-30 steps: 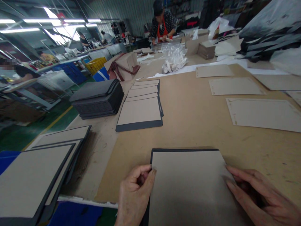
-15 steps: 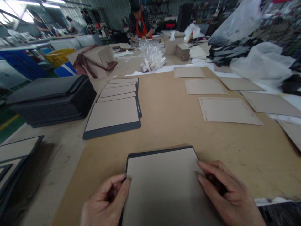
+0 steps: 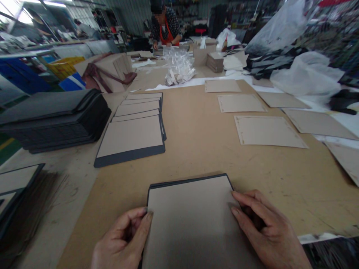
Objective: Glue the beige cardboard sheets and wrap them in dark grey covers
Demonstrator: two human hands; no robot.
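A grey cardboard panel with a thin black border (image 3: 193, 220) lies flat at the near edge of the brown table (image 3: 202, 149). My left hand (image 3: 123, 239) pinches its left edge with curled fingers. At the panel's right edge, the fingers of my right hand (image 3: 263, 228) curl over and press on it. Both hands grip the same panel.
A row of overlapping finished panels (image 3: 133, 138) lies left of centre, beside a tall stack of black sheets (image 3: 53, 119). Loose grey cards (image 3: 266, 129) lie spread at right. Plastic bags (image 3: 305, 76) and cardboard piles fill the far end, where a person in a red apron (image 3: 165, 26) works.
The view has swung to the right, so the panel now sits more central. Both hands keep their hold on the panel's edges and have hardly shifted on it.
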